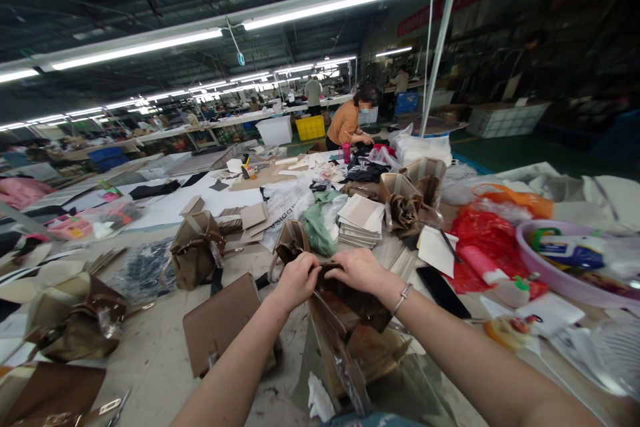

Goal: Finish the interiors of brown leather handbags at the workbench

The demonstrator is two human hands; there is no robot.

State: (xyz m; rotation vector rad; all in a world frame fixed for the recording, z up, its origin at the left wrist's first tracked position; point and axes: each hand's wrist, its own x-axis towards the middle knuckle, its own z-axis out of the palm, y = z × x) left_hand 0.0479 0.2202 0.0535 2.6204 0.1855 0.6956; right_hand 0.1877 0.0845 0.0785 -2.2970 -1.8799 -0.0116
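A brown handbag [340, 313] stands in front of me, its mouth partly in shadow. At the far rim, my left hand [299, 279] pinches the edge between thumb and fingers. Beside it, my right hand [361, 271] grips the same rim with curled fingers, a bracelet on its wrist. Clear plastic wrap [353, 380] hangs on the near side of the bag. Left of the bag lies a brown bag with a flat flap [220, 320]. Just beyond my hands is another small brown bag [291, 240].
More brown bags [196, 250] stand on the left and at the back right. A stack of card pieces [361, 220], a black phone [443, 291] and a purple basin [530, 247] are on the right. A person in an orange top [344, 123] works across the table.
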